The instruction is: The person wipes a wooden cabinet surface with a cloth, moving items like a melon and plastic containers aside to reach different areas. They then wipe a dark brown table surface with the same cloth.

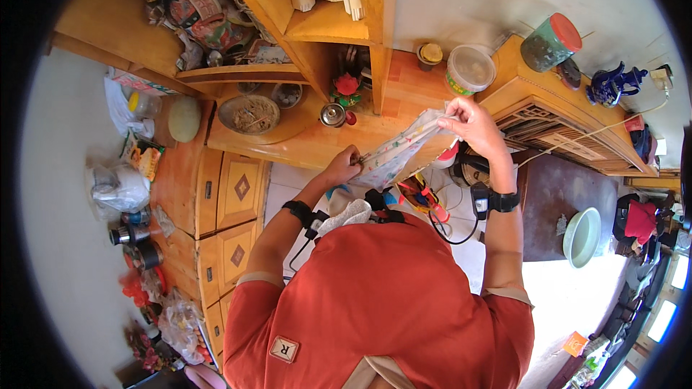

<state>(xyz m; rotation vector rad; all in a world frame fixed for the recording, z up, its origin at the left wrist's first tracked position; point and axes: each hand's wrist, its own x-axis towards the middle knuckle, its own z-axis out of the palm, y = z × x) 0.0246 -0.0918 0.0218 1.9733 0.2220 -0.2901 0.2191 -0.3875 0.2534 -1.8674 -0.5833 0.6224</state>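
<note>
A thin white cloth with a floral pattern (397,151) is stretched between my two hands, in front of the wooden cabinet. My left hand (344,165) grips its lower left end, with the fingers closed on it. Higher up and to the right, my right hand (476,125) pinches the other end between thumb and fingers. The cloth hangs in folds between them, near the front edge of the wooden counter (303,151). Both wrists wear black straps with small devices.
On the counter stand an ash-filled bowl (250,115), a metal cup (332,115), a red lotus ornament (346,86) and a lidded plastic tub (470,69). A colourful bag (421,194) is below the cloth. A pale green basin (582,237) rests on a dark table at right.
</note>
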